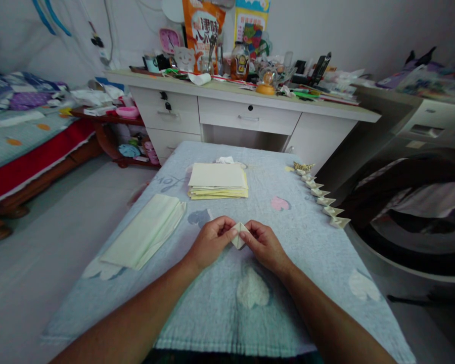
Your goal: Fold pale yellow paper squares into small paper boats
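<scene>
Both our hands pinch one small folded paper piece between them: left hand closed on its left edge, right hand closed on its right edge, fingertips curled in tight. The piece sits just above the towel-covered table, near the middle, close to us.

Risks, as we judge them: the piece is small and the pinch covers much of it, so a slip of either thumb could open a crease or skew the fold. The soft towel gives no firm backing, so pressing down on it may leave a crease dull.

Hard to read: the underside of the piece and the exact fold lines are hidden by our fingers. The row of finished folded pieces along the right edge lies close to the drop. Stack of yellow sheets sits beyond; folded pale sheets lie left.
</scene>
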A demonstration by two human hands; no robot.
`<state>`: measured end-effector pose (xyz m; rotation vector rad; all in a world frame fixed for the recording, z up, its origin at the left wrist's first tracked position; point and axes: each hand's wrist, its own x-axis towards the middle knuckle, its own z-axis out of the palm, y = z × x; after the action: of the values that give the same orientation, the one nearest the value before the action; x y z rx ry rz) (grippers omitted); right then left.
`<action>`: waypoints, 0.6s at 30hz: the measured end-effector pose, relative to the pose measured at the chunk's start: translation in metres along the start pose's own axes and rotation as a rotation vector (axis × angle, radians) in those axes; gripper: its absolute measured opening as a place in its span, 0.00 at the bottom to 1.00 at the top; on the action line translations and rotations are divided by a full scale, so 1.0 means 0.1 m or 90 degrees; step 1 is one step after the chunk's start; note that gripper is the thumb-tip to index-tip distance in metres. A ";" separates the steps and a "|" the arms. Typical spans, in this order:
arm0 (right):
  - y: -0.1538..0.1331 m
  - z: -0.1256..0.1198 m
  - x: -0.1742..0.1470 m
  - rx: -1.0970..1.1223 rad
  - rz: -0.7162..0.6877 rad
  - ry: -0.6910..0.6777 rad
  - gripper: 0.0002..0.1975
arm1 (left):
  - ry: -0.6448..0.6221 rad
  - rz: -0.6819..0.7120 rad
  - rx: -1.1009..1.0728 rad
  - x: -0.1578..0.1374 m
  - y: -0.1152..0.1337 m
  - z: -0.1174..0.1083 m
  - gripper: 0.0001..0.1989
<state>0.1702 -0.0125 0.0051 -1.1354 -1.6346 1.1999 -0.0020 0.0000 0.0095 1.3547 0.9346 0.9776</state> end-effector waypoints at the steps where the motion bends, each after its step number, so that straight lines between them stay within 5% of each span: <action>1: 0.01 0.01 0.00 -0.001 -0.001 0.001 0.12 | 0.003 -0.004 -0.005 0.00 -0.01 0.00 0.09; 6: 0.04 0.05 0.00 -0.048 -0.016 0.048 0.07 | 0.029 -0.007 0.030 0.00 -0.05 0.01 0.09; 10: 0.01 0.03 0.00 -0.195 -0.046 0.048 0.02 | 0.034 0.066 0.255 -0.02 -0.05 0.01 0.01; 18: -0.01 0.01 0.02 -0.421 -0.051 0.059 0.07 | 0.008 0.159 0.550 -0.03 -0.04 -0.01 0.07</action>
<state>0.1685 -0.0108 0.0059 -1.4720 -2.0466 0.5406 -0.0042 -0.0022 0.0052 2.2279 1.2901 0.7791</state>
